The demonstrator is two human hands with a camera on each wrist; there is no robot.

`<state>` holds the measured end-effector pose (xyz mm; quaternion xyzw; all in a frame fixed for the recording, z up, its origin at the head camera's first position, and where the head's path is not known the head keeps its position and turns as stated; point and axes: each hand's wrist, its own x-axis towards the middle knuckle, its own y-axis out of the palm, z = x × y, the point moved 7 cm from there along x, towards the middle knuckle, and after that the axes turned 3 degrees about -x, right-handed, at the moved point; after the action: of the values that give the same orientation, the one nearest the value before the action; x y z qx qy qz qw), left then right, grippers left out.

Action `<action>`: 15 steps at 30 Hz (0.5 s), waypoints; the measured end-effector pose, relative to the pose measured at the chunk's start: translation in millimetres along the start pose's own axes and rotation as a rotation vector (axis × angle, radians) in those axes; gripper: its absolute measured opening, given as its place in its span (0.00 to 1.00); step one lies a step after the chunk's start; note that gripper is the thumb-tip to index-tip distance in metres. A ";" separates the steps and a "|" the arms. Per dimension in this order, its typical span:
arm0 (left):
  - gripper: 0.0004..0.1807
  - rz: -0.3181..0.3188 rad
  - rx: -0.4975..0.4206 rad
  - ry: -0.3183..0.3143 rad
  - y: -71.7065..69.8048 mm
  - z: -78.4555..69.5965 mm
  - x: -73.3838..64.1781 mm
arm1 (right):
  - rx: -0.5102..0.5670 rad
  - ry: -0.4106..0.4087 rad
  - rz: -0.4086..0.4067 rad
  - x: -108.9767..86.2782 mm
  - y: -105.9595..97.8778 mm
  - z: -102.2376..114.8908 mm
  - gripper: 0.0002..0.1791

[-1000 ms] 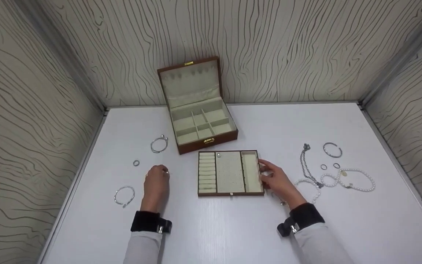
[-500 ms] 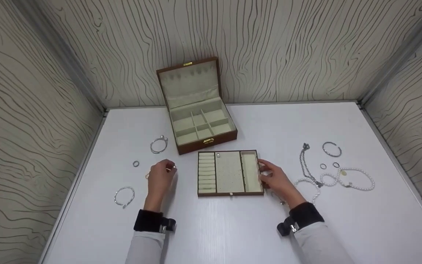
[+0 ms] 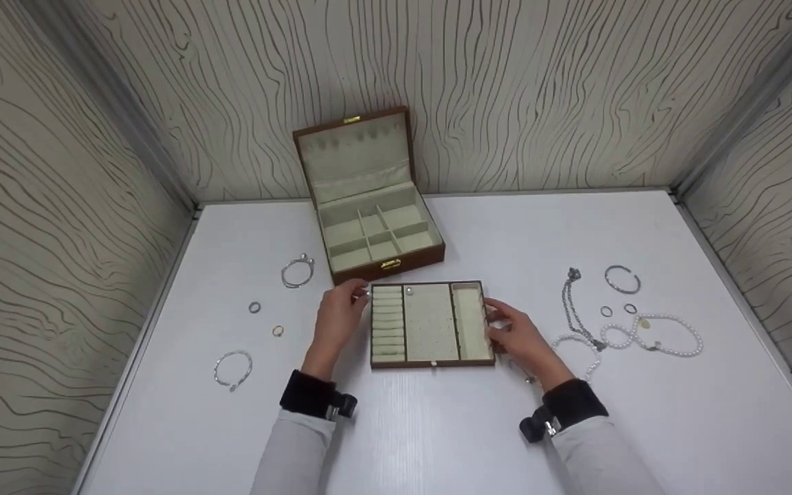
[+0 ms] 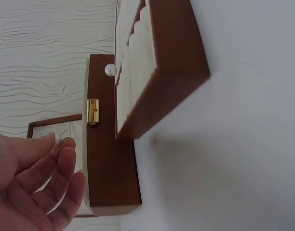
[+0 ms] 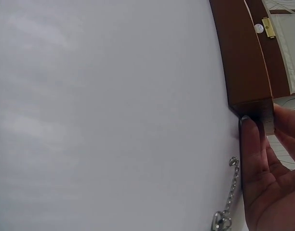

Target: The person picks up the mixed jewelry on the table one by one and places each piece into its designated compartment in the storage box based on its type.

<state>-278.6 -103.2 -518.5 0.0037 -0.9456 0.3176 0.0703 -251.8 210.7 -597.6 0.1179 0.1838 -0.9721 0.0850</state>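
My left hand (image 3: 339,313) is at the far left corner of the jewelry tray (image 3: 430,363), pinching a tiny pale item between thumb and index finger. It looks like a pearl stud earring (image 4: 58,139), mostly hidden by the fingertips. My right hand (image 3: 523,342) grips the tray's right wall, thumb and fingers on either side of it. Ring rolls (image 3: 388,323) fill the tray's left section, and a long compartment (image 3: 470,323) forms its right. Between them lies a dotted panel (image 3: 430,326) with one pearl stud (image 3: 410,291) near its upper left corner.
Behind the tray stands a brown jewelry box (image 3: 390,268), lid raised. At left lie two bracelets (image 3: 298,273), a silver ring (image 3: 254,307) and a gold ring (image 3: 278,331). At right are a chain (image 3: 570,302), pearl strands (image 3: 678,354), a bangle (image 3: 623,279) and two rings (image 3: 606,311).
My left hand has moved right and away from me to the tray's far left corner, keeping its pinch. The gold ring it covered now shows. My right hand has stayed on the tray.
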 end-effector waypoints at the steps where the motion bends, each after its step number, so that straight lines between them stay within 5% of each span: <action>1: 0.10 0.011 -0.002 0.006 4.4 -4.0 1.9 | 0.003 0.001 0.000 0.1 0.1 -0.3 0.33; 8: 0.07 0.096 0.064 0.062 34.4 -25.5 15.6 | -0.013 0.023 -0.005 1.3 1.0 -0.5 0.33; 15: 0.06 0.084 0.096 0.095 50.7 -35.4 26.8 | -0.016 0.032 -0.010 -0.7 0.9 -0.7 0.32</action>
<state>-303.1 -40.5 -517.4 -0.0476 -0.9243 0.3649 0.1014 -250.8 210.2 -598.4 0.1318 0.1933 -0.9691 0.0783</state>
